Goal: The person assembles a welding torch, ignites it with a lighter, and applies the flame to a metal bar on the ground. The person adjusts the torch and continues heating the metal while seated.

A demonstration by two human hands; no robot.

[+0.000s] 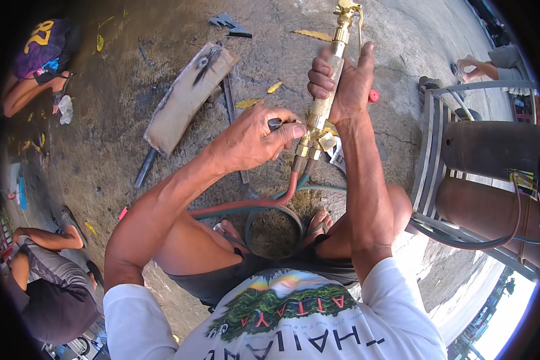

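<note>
I hold a brass cutting torch (323, 110) with its head pointing up and away. My right hand (353, 87) is closed around its knurled handle, with the thumb raised beside the brass lever. The curled fingers of my left hand (249, 138) hold a small dark object (275, 124), mostly hidden in the grip; its kind I cannot make out. The left thumb tip reaches the torch's base, close to the brass valve knob (327, 141). From the base, a red hose (288, 191) and a green hose (304, 179) run down, coiling between my feet.
A scorched metal plate (183, 105) lies on the concrete, over a dark pipe (146, 168) and a flat bar (229, 99). Metal scraps (229, 25) lie farther off. Gas cylinders (492, 150) rest in a metal rack (427, 162) at right. Other people sit at left and far right.
</note>
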